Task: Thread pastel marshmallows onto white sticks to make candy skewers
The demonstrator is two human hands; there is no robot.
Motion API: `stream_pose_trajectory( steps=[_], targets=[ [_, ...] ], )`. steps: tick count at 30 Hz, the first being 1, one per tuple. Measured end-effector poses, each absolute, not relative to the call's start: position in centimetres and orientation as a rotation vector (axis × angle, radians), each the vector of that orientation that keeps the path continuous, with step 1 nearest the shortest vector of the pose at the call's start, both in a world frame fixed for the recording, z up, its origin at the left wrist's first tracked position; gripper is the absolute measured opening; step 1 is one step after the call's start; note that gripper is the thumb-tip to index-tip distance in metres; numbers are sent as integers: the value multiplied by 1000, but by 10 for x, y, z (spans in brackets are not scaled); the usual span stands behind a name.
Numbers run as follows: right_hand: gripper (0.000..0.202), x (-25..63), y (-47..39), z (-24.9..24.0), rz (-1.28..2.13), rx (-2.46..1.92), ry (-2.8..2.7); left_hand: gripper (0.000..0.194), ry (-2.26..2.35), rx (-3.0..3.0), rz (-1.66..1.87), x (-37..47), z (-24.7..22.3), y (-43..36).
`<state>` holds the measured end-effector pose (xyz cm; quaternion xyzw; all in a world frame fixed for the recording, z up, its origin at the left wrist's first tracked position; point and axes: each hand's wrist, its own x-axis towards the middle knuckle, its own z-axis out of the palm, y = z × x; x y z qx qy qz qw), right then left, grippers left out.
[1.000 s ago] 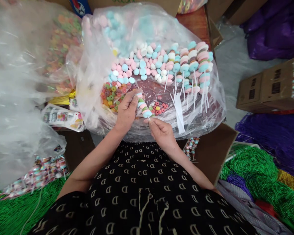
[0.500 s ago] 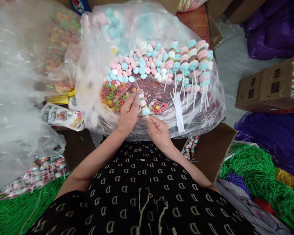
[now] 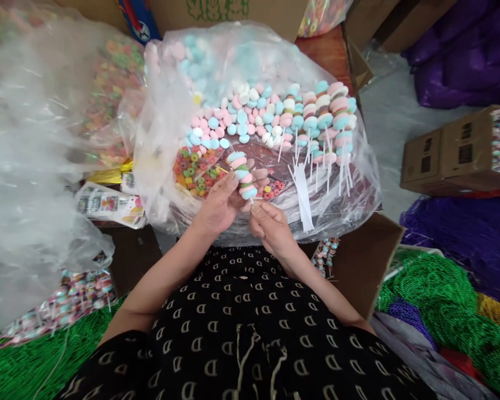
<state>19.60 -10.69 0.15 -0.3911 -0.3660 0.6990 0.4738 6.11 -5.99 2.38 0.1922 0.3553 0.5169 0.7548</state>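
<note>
A stick strung with pink, blue and white puffy candies and green rings, a candy skewer (image 3: 243, 176), stands tilted over the near side of the plastic sheet. My right hand (image 3: 270, 222) is closed in a pinch on the white stick below its lowest blue candy. My left hand (image 3: 220, 205) is open around the skewer, thumb on the near side and fingers spread out behind it. To the left of the skewer lies a pile of coloured candy rings (image 3: 194, 169). Beyond it spread loose pastel puffy candies (image 3: 241, 116). White sticks (image 3: 303, 200) lie in a bundle to the right.
Several finished candy skewers (image 3: 325, 119) are heaped at the right on the clear plastic bag (image 3: 364, 183). Packaging (image 3: 108, 204) and a bag of rings (image 3: 112, 83) sit at the left. Cardboard boxes (image 3: 445, 150), green strands (image 3: 437, 294) and purple strands (image 3: 462, 239) surround the table.
My left hand has let go of the skewer's upper end and spread its fingers behind it, uncovering the top candies. My right hand keeps its pinch on the stick.
</note>
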Motion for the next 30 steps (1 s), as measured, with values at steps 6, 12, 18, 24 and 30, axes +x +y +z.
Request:
stream_pose_trajectory(
  steps=[6,12,18,24,30],
  targets=[
    [38,198,-110,2,1792,-900,-919,24,709,321,1016,60,26,-56],
    [40,196,-115,-5,1771,-940,-997,31,679,429,982,58,30,-57],
    [41,194,-116,-8,1762,-956,-992,37,757,508,993,61,29,-60],
    [39,197,-111,-2,1766,-955,-882,48,831,426,1053,64,31,-64],
    [42,195,-111,-6,1740,-989,-921,38,874,521,1107,65,28,-64]
  ],
)
